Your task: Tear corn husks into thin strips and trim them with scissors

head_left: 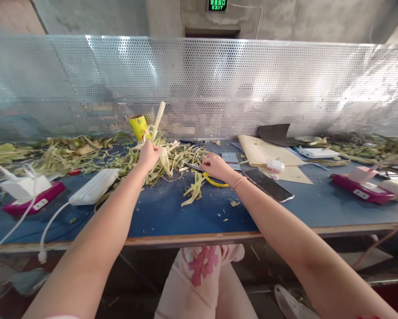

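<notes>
My left hand [148, 155] is closed around a pale dried plant piece, like a corn husk [159, 117]. Its stiff end points up, and a leafy end hangs below my fingers. My right hand [215, 165] is low over the table, fingers pressed together on scissors [218, 183]. A metal blade sticks out to the left of the fingertips, and a yellow handle loop lies below the hand. Under and between both hands spreads a heap of shredded dry husk strips [148, 170]. A yellow cylindrical can [138, 127] stands tilted behind my left hand.
A dark phone [268, 185], a white earphone case [275, 166] and brown paper [268, 153] lie right of my right hand. Magenta power strips [361, 188] and a white power bank [95, 187] with cables sit toward the sides. A perforated metal screen [212, 88] closes the back.
</notes>
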Available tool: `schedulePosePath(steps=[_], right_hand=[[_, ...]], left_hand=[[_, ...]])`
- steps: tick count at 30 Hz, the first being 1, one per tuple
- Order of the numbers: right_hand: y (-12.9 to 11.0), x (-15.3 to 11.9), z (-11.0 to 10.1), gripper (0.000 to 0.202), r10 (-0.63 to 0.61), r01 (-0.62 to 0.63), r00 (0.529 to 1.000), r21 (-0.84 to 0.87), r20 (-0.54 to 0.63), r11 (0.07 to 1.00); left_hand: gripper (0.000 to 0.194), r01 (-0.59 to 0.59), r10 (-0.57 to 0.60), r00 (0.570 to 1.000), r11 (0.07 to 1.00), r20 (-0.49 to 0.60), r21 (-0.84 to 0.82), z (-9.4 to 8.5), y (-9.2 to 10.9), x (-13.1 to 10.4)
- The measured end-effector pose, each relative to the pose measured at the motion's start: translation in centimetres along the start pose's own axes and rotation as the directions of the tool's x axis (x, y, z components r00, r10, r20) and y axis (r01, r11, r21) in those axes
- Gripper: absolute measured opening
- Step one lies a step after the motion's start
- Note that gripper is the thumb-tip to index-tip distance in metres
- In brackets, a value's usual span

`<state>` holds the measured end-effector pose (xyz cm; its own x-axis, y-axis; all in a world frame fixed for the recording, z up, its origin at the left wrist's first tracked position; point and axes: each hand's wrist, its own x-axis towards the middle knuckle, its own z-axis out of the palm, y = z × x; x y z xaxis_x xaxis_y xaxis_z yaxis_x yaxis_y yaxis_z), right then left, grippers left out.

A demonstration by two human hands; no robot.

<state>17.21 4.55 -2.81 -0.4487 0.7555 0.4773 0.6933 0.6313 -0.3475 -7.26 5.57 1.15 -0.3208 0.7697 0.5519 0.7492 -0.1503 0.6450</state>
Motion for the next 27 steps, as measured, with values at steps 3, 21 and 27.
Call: schedulePosePath(steps=[3,21,27], right_hand=[[0.0,0.1,0.4,0.019,-0.026,0.026,1.000,0.000,-0.003,1.000],[-0.8,-0.2,0.1,0.027,0.034,-0.036,0.998,0.026,0.062,0.999],[-1.2,-0.3,-0.3,0.025,0.070,-0.071,0.997,0.060,0.015,0.996]], left_hand=[[0.038,-0.042,0.003,0.972,0.986,0.234,0.162,-0.6,1.7,-0.7],[0.030,-0.299,-0.021,0.562,0.927,0.827,0.227,-1.3,3.3,-2.6],[0.041,0.090,0.032,0.655,0.989,0.755,-0.119,-1.9,4.0,-2.6]])
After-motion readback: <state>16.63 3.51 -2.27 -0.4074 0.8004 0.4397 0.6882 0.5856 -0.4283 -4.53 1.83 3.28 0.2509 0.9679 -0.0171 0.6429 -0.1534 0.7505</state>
